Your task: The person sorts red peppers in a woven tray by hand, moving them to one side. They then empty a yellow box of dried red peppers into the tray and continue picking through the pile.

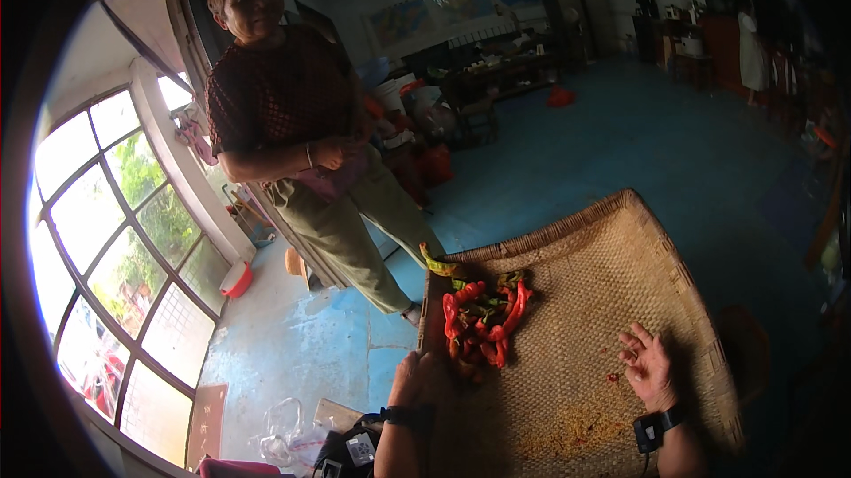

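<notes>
A large woven tray (612, 265) with a raised rim lies in front of me. Red and green chili peppers (483, 314) are heaped at its far left corner, some of them wrinkled. Small yellowish seeds (576, 425) are scattered over the near part of the weave. My left hand (415, 378) is closed at the tray's left rim, just nearer to me than the peppers; its fingertips are lost in shadow. Over the right side of the tray, my right hand (649, 370) is open, fingers loosely bent and apart, holding nothing. A small reddish scrap (612, 378) lies beside it.
Beyond the tray's left corner stands a person (297, 123) in a dark patterned top. A paned window (133, 247) and a red basin (237, 279) are at the left. Clear plastic bags (284, 429) lie on the blue floor near my left arm. Cluttered tables (496, 70) line the back.
</notes>
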A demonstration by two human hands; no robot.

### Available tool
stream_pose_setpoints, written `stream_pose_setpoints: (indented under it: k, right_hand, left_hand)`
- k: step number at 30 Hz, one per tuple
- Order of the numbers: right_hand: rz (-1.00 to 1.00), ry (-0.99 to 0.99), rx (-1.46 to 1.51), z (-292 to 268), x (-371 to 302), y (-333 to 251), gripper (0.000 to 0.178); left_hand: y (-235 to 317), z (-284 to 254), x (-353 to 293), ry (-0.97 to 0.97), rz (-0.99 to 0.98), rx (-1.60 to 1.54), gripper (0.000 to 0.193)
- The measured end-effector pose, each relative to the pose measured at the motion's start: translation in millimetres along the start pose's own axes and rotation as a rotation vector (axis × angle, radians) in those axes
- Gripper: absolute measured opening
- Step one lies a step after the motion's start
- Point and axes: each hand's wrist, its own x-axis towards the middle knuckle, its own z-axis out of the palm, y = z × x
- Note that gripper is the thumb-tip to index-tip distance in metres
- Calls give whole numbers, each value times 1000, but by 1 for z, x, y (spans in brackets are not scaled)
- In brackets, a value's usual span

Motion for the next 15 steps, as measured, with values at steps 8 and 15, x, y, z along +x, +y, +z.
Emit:
stream_pose_setpoints:
  k: [8, 15]
  right_hand:
    - [-12, -10, 0, 0, 0, 1, 58]
    - [-16, -18, -9, 1, -1, -1, 58]
  left_hand:
    - [0, 0, 0, -8, -15, 6, 44]
    - [14, -6, -7, -18, 3, 0, 46]
